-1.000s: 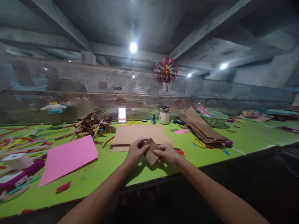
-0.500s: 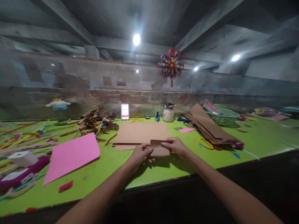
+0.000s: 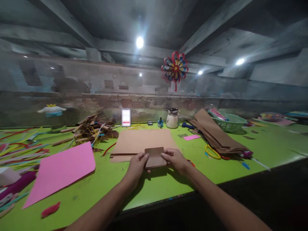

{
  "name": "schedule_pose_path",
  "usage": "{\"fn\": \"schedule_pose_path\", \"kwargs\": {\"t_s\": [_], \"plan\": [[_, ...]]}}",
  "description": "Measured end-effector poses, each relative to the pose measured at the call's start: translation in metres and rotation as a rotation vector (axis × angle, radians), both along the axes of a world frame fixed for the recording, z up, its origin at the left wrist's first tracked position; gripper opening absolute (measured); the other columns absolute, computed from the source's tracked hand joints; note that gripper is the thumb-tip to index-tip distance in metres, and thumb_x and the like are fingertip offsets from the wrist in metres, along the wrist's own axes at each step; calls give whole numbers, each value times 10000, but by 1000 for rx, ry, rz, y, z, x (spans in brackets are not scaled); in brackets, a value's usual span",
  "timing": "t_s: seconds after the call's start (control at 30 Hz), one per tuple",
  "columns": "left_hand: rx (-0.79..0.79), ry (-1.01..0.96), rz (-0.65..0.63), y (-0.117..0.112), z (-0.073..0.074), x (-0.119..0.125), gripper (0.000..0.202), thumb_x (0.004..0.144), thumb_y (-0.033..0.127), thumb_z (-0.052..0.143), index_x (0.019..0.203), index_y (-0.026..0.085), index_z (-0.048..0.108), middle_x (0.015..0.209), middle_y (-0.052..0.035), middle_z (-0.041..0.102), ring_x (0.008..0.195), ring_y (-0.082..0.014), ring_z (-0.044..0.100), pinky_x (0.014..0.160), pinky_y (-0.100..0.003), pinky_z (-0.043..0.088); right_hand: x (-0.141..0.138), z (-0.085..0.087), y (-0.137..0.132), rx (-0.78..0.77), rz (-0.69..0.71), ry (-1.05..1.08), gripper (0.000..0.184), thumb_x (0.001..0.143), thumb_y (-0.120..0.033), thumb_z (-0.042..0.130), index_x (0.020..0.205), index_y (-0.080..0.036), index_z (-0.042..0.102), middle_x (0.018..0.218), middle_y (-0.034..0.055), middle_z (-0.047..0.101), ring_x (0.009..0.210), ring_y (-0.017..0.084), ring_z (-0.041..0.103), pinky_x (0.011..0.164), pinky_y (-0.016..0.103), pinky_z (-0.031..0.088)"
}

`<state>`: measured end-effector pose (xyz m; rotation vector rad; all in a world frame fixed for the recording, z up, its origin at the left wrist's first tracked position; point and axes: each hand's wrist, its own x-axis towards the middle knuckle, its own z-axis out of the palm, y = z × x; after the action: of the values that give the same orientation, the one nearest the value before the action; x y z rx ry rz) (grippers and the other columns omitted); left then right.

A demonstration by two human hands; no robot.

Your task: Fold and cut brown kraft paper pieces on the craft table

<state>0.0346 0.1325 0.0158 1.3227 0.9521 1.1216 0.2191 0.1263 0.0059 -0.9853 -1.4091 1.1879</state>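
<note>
The left hand (image 3: 137, 166) and right hand (image 3: 177, 161) pinch between thumb and fingers opposite sides of one small brown paper rectangle (image 3: 156, 157), near the front of at least two large tan paper sheets (image 3: 144, 139). Left of these lies one pink paper sheet (image 3: 64, 170); behind stands one lit white rectangular screen (image 3: 126, 117), its writing unreadably small.

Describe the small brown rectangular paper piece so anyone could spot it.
Across the scene runs a long lime-green table, with large flat tan paper sheets near its middle. In front of those, the left hand and right hand hold the small brown rectangular paper piece. It is darker and smaller than the tan sheets, and the only paper held.
</note>
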Motion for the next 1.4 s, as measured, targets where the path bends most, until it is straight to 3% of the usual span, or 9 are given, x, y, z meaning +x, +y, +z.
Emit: {"fn": "schedule_pose_path", "kwargs": {"t_s": [0.17, 0.33, 0.53, 0.7, 0.87, 1.07, 1.17, 1.33, 1.4], "plan": [[0, 25, -52, -1, 5, -1, 325, 700, 447, 670, 798, 143, 604, 637, 4, 595, 484, -92, 515, 425, -196, 463, -1, -3, 4, 69, -114, -56, 312, 731, -480, 651, 740, -172, 600, 556, -53, 490, 468, 84, 383, 451, 216, 321], [-6, 63, -177, -3, 9, -1, 390, 709, 421, 654, 975, 148, 569, 633, -19, 638, 461, -125, 548, 416, -233, 474, 3, 0, 2, 171, -157, -85, 240, 764, -402, 637, 741, -166, 604, 632, -32, 537, 566, 98, 451, 535, 224, 361], [17, 53, -77, 4, 7, -1, 430, 647, 410, 687, 964, 151, 555, 594, -12, 640, 442, -131, 561, 420, -229, 460, -3, 3, -4, 147, -94, -101, 228, 752, -328, 654, 922, -185, 603, 576, -57, 558, 487, 87, 501, 494, 213, 407], [-10, 23, -97, 2, 9, -2, 371, 668, 441, 689, 875, 160, 563, 648, -26, 640, 558, -151, 623, 489, -230, 482, -2, 2, -1, 94, -199, 9, 253, 688, -267, 695, 907, -157, 632, 566, -50, 588, 472, 84, 527, 482, 210, 439], [-37, 31, -71, 4, 6, -4, 374, 728, 471, 633, 906, 160, 524, 712, -56, 650, 632, -170, 649, 551, -252, 487, 32, 15, 18, 42, -386, 55, 257, 718, -175, 655, 961, -134, 582, 569, -26, 615, 449, 72, 510, 429, 178, 409], [10, 128, -107, 9, -5, 1, 332, 732, 392, 590, 952, 157, 508, 686, -29, 616, 591, -168, 626, 515, -251, 435, 83, 21, 49, -83, -508, -18, 128, 686, -34, 630, 771, -111, 575, 471, -22, 575, 381, 56, 472, 367, 149, 351], [111, 236, -128, 6, -10, 3, 238, 761, 339, 534, 915, 157, 536, 659, -23, 601, 580, -172, 601, 525, -267, 423, 89, 17, 57, -137, -502, -76, 95, 738, -33, 609, 785, -106, 573, 483, -40, 564, 368, 48, 462, 356, 143, 341], [554, 615, -152, -8, -10, 3, 165, 823, 249, 477, 766, 170, 610, 765, -63, 634, 728, -190, 567, 666, -296, 406, 71, 14, 79, -171, -393, -166, 15, 845, -111, 595, 836, -103, 585, 595, -48, 567, 433, 40, 481, 398, 144, 384], [648, 710, -158, -12, -9, 2, 175, 834, 217, 467, 762, 166, 618, 808, -70, 629, 775, -189, 555, 700, -290, 402, 58, 14, 93, -188, -339, -204, 88, 889, -199, 576, 893, -113, 593, 688, -35, 586, 496, 53, 519, 449, 171, 442]]}}
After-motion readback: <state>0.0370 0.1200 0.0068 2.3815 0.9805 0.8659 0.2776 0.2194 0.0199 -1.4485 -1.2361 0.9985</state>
